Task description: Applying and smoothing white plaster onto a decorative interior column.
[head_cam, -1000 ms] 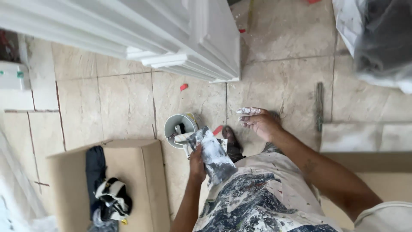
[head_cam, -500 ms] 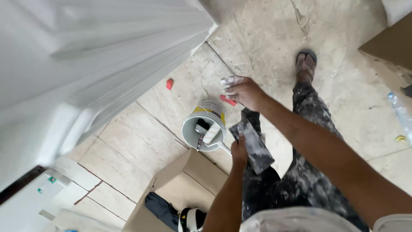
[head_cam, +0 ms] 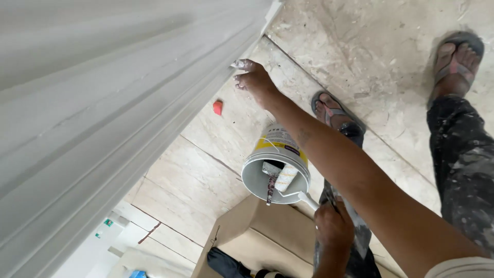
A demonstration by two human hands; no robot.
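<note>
Right hand [head_cam: 254, 80] touches white moulding [head_cam: 128, 118]; left hand [head_cam: 333, 229] holds yellow-labelled bucket [head_cam: 277, 170].

I have just one view, from the camera on the person's head. It looks steeply down and is tilted, so the floor tiles [head_cam: 206, 175] run slantwise. The white panelled door [head_cam: 103, 103] fills the left side, very close. The right hand [head_cam: 254, 80], bucket [head_cam: 275, 172] and left hand [head_cam: 333, 229] sit nearer than the sandalled feet [head_cam: 455, 56].
</note>
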